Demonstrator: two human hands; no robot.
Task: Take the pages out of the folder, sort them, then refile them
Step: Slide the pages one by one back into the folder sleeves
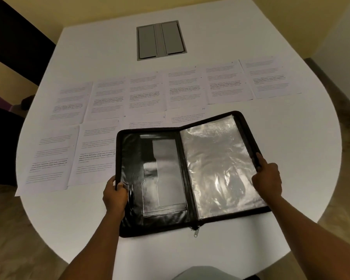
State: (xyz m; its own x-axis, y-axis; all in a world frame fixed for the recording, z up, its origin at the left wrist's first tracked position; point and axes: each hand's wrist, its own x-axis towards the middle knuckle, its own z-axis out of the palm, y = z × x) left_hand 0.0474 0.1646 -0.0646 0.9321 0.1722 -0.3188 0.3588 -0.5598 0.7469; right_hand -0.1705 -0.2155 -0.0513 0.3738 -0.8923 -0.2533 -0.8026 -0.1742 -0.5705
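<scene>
**Emptied folder held open as pages lie in rows on table**

A black zip folder (182,174) is held open flat on a white table (291,138), its clear plastic sleeves (218,164) shown on the right half and a glossy black inner pocket on the left. The folder's left edge is gripped by the left hand (114,196), thumb on the inside cover and fingers curled behind the rim. The right edge is clasped by the right hand (268,178), fingers wrapped over the zip border. Printed pages (146,93) are laid out beyond and left of the folder in two rows, side by side; two sheets of the nearer row are partly covered by the folder's far edge. A grey cable hatch (161,40) is set into the tabletop further back.
</scene>
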